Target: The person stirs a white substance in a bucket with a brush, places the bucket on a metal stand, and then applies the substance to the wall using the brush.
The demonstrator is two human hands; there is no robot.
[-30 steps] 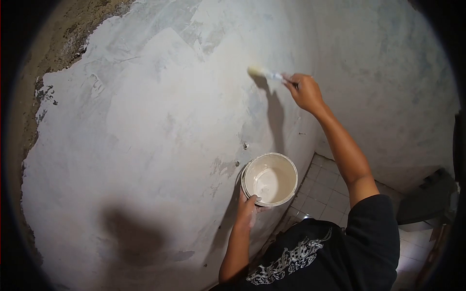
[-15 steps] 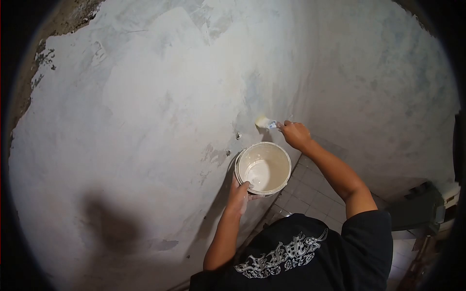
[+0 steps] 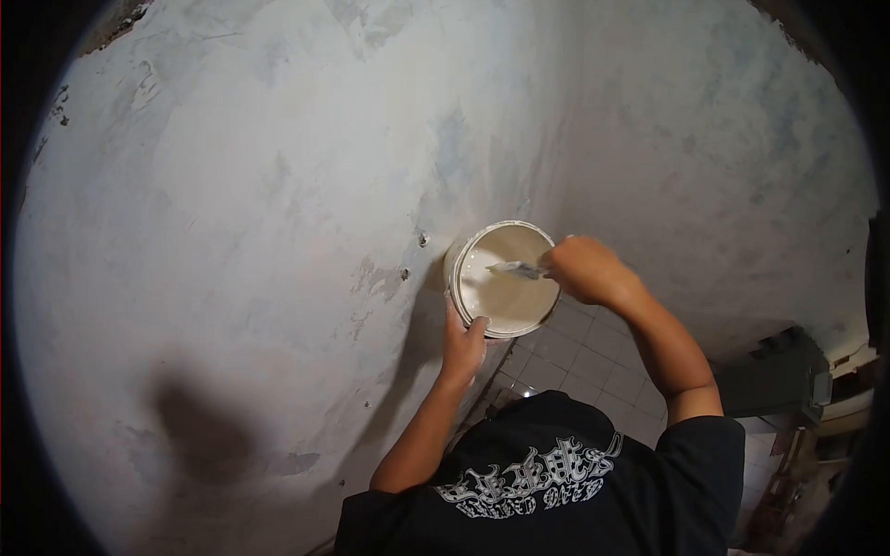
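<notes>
A round, cream-coloured bucket (image 3: 519,310) with white paint in it is held up near the wall, its mouth tilted toward me. My left hand (image 3: 464,347) grips its lower left rim, thumb over the edge and fingers underneath. Closed around the handle of a paintbrush (image 3: 521,270), my right hand (image 3: 589,271) is at the bucket's right rim. The brush head lies within the bucket's mouth, pointing left above or against the paint; whether it touches cannot be made out.
On the left, a patchy grey-white wall (image 3: 278,213) with small holes meets a second wall (image 3: 686,204) at a corner. Grey floor tiles (image 3: 593,361) lie below. A dark green box-like object (image 3: 774,385) stands at the lower right.
My right hand has brought the paintbrush from the wall down into the bucket's mouth. The bucket sits higher in view, and its mouth has tilted. The view has shifted slightly.
</notes>
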